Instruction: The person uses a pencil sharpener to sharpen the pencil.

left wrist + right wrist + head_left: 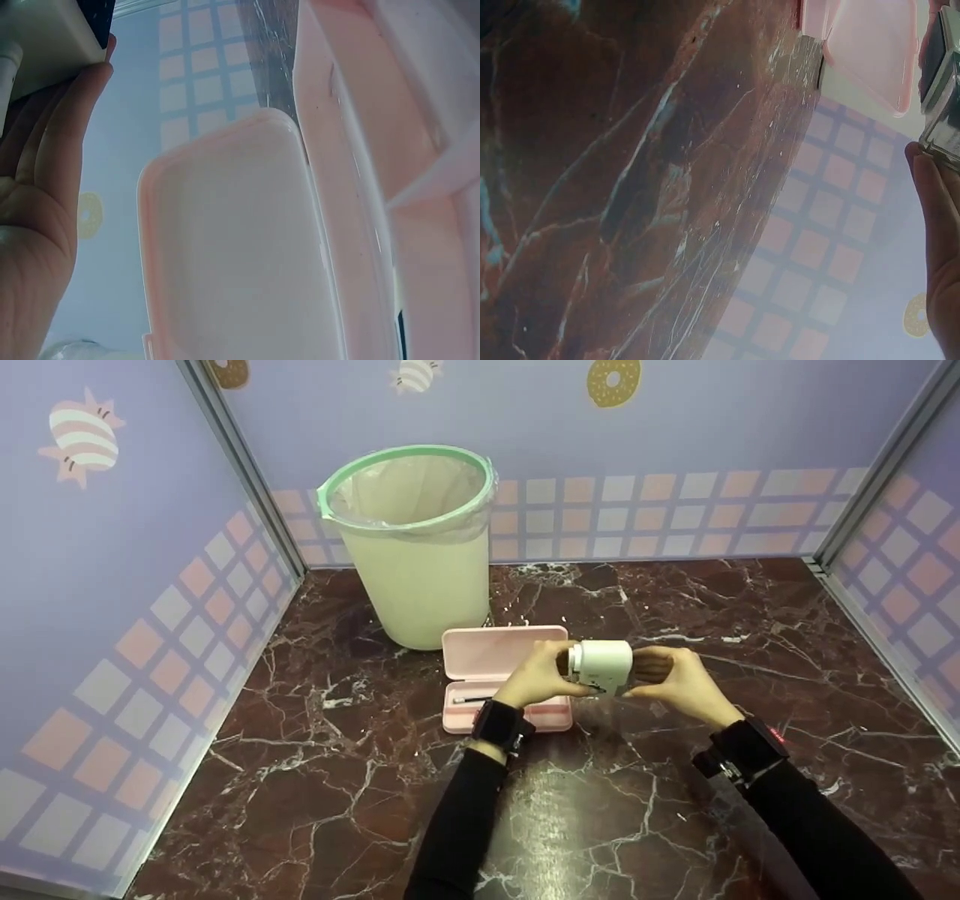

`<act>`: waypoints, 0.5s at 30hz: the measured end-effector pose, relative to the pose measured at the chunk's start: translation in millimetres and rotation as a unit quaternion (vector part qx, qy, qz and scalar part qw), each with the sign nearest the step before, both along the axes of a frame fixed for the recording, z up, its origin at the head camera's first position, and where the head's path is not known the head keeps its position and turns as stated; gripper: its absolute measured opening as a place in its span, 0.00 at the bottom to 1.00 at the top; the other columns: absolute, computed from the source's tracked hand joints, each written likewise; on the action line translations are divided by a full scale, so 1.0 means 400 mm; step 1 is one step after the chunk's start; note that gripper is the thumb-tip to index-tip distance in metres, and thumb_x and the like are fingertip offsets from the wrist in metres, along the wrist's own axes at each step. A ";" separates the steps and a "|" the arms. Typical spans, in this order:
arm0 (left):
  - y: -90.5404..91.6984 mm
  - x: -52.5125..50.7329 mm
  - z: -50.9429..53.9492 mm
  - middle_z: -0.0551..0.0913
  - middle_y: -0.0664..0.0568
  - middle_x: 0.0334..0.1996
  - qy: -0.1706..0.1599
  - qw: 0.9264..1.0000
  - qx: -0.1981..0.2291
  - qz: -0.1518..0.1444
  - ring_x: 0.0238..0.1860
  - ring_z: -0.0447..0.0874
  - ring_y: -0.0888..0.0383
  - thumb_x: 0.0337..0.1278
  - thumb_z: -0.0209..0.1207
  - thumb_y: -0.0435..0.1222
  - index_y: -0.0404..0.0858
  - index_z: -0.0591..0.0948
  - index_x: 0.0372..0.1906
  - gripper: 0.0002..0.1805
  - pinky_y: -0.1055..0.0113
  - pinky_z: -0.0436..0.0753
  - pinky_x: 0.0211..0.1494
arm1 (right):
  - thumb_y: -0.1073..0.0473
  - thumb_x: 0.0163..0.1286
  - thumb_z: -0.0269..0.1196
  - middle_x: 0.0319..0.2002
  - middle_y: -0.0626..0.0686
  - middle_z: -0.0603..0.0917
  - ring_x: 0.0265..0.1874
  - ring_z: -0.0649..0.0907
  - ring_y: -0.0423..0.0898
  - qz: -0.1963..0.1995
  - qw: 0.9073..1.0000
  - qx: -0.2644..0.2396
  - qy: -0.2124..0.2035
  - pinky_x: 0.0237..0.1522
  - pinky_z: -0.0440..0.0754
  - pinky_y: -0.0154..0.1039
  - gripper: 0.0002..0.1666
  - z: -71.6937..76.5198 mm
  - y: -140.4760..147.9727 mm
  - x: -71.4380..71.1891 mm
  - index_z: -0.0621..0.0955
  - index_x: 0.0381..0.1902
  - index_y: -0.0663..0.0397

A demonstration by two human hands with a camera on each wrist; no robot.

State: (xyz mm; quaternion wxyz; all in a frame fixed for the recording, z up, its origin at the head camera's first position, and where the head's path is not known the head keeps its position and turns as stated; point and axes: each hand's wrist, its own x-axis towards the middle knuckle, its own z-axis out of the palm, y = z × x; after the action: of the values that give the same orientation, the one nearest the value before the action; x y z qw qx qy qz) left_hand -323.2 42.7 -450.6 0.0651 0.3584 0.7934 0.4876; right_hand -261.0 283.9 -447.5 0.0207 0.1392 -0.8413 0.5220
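A small white pencil sharpener [609, 661] is held tilted above the table, with its narrower, cap-like end toward the left. My left hand [531, 675] grips that left end, thumb below and fingers behind. From the other side my right hand [679, 684] holds the right end, its thumb at the lower corner and its fingers partly hidden behind. In the right wrist view a clear, dark-looking drawer [946, 124] shows at the fingertips. Below and left of the hands lies an open pink pencil case [504, 652] with a dark pencil [472, 700] inside, partly covered by the left hand.
A tall white waste bin [427, 585] with a green rim and a plastic liner stands behind the pencil case. Small white bits are scattered on the dark marbled table [337, 780]. Patterned panels [675, 442] enclose the back and sides.
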 end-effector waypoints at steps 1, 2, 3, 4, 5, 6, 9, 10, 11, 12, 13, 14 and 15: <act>0.002 0.001 0.000 0.88 0.46 0.41 -0.001 1.000 -0.002 -0.002 0.36 0.85 0.62 0.33 0.77 0.31 0.34 0.82 0.51 0.30 0.74 0.83 0.44 | 0.69 0.48 0.76 0.50 0.69 0.84 0.43 0.88 0.40 0.003 1.000 -0.003 -0.001 0.47 0.84 0.33 0.35 -0.001 -0.003 -0.001 0.77 0.56 0.72; 0.004 0.003 0.001 0.88 0.46 0.40 -0.001 1.000 -0.003 -0.003 0.36 0.84 0.62 0.34 0.77 0.31 0.34 0.82 0.50 0.30 0.74 0.83 0.43 | 0.69 0.48 0.76 0.50 0.70 0.84 0.42 0.88 0.38 0.008 1.000 -0.005 -0.002 0.47 0.84 0.33 0.36 -0.001 -0.005 -0.001 0.77 0.56 0.73; 0.007 0.004 0.001 0.88 0.46 0.41 0.001 1.000 -0.006 -0.004 0.36 0.84 0.62 0.34 0.77 0.32 0.34 0.82 0.51 0.30 0.74 0.83 0.44 | 0.69 0.48 0.76 0.50 0.70 0.84 0.42 0.88 0.36 0.012 1.000 -0.007 -0.002 0.47 0.85 0.33 0.36 0.000 -0.008 -0.001 0.77 0.56 0.73; 0.009 0.005 0.002 0.88 0.46 0.41 0.001 1.000 -0.006 -0.005 0.36 0.84 0.62 0.34 0.78 0.32 0.34 0.82 0.51 0.30 0.74 0.83 0.43 | 0.68 0.48 0.76 0.49 0.70 0.84 0.41 0.87 0.35 0.015 1.000 -0.010 -0.002 0.46 0.85 0.33 0.36 0.000 -0.011 -0.001 0.77 0.56 0.73; 0.011 0.006 0.002 0.88 0.46 0.41 0.003 1.000 -0.005 -0.006 0.36 0.84 0.62 0.34 0.77 0.32 0.34 0.82 0.51 0.30 0.74 0.83 0.43 | 0.68 0.48 0.76 0.49 0.70 0.84 0.41 0.87 0.34 0.016 1.000 -0.012 -0.002 0.46 0.85 0.33 0.36 0.001 -0.013 -0.001 0.77 0.56 0.73; 0.012 0.006 0.003 0.88 0.46 0.41 0.006 1.000 -0.005 -0.005 0.36 0.84 0.62 0.34 0.78 0.32 0.34 0.82 0.51 0.30 0.74 0.83 0.43 | 0.68 0.48 0.76 0.49 0.70 0.84 0.40 0.87 0.34 0.017 1.000 -0.015 -0.002 0.46 0.85 0.33 0.36 0.001 -0.015 0.000 0.77 0.56 0.73; 0.014 0.006 0.003 0.88 0.46 0.40 0.013 1.000 -0.007 -0.002 0.36 0.84 0.61 0.33 0.78 0.32 0.34 0.82 0.51 0.30 0.75 0.83 0.43 | 0.67 0.48 0.77 0.49 0.69 0.85 0.41 0.88 0.36 0.009 1.000 -0.008 0.000 0.46 0.85 0.34 0.36 0.003 -0.018 0.001 0.77 0.56 0.72; 0.014 0.005 0.002 0.88 0.46 0.40 0.012 1.000 -0.007 -0.002 0.36 0.84 0.61 0.33 0.78 0.32 0.34 0.82 0.50 0.30 0.75 0.83 0.43 | 0.67 0.48 0.77 0.49 0.69 0.85 0.41 0.88 0.38 0.007 1.000 -0.002 0.000 0.47 0.85 0.35 0.36 0.004 -0.018 0.002 0.77 0.56 0.72; 0.014 0.005 0.001 0.88 0.46 0.40 0.013 1.000 -0.007 -0.002 0.36 0.85 0.61 0.33 0.78 0.32 0.34 0.82 0.50 0.30 0.75 0.83 0.43 | 0.66 0.48 0.77 0.48 0.68 0.85 0.42 0.88 0.41 0.003 1.000 0.008 0.001 0.47 0.85 0.35 0.36 0.004 -0.018 0.003 0.77 0.56 0.71; 0.014 0.005 0.000 0.88 0.46 0.40 0.011 1.000 -0.008 -0.002 0.36 0.85 0.61 0.33 0.78 0.32 0.34 0.82 0.50 0.30 0.75 0.83 0.43 | 0.65 0.48 0.77 0.49 0.67 0.85 0.43 0.88 0.44 0.001 1.000 0.020 0.004 0.48 0.85 0.36 0.36 0.004 -0.017 0.004 0.77 0.56 0.71; 0.014 0.005 -0.001 0.88 0.47 0.40 0.012 1.000 -0.010 -0.002 0.36 0.85 0.61 0.33 0.78 0.33 0.35 0.82 0.50 0.30 0.75 0.83 0.44 | 0.65 0.49 0.77 0.49 0.67 0.85 0.45 0.88 0.47 0.001 0.999 0.031 0.005 0.49 0.85 0.37 0.36 0.005 -0.017 0.004 0.77 0.56 0.70; 0.014 0.004 -0.002 0.88 0.47 0.41 0.011 1.000 -0.009 -0.003 0.36 0.85 0.61 0.33 0.78 0.33 0.35 0.82 0.50 0.30 0.75 0.83 0.44 | 0.64 0.50 0.77 0.50 0.67 0.85 0.47 0.88 0.51 0.003 0.999 0.040 0.005 0.50 0.84 0.39 0.37 0.006 -0.017 0.004 0.77 0.57 0.70; 0.014 0.003 -0.003 0.88 0.47 0.41 0.010 1.000 -0.008 -0.004 0.37 0.85 0.61 0.33 0.78 0.33 0.35 0.82 0.50 0.30 0.75 0.82 0.45 | 0.64 0.50 0.77 0.52 0.67 0.84 0.50 0.86 0.54 0.006 0.999 0.048 0.005 0.52 0.83 0.40 0.38 0.009 -0.017 0.005 0.75 0.59 0.70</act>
State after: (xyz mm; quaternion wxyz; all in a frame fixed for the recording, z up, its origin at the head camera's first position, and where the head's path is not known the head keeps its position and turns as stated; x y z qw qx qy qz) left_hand -321.8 48.2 -451.7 0.0616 0.3657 0.7965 0.4775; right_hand -259.0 277.2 -443.9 0.0151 0.1477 -0.8643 0.4806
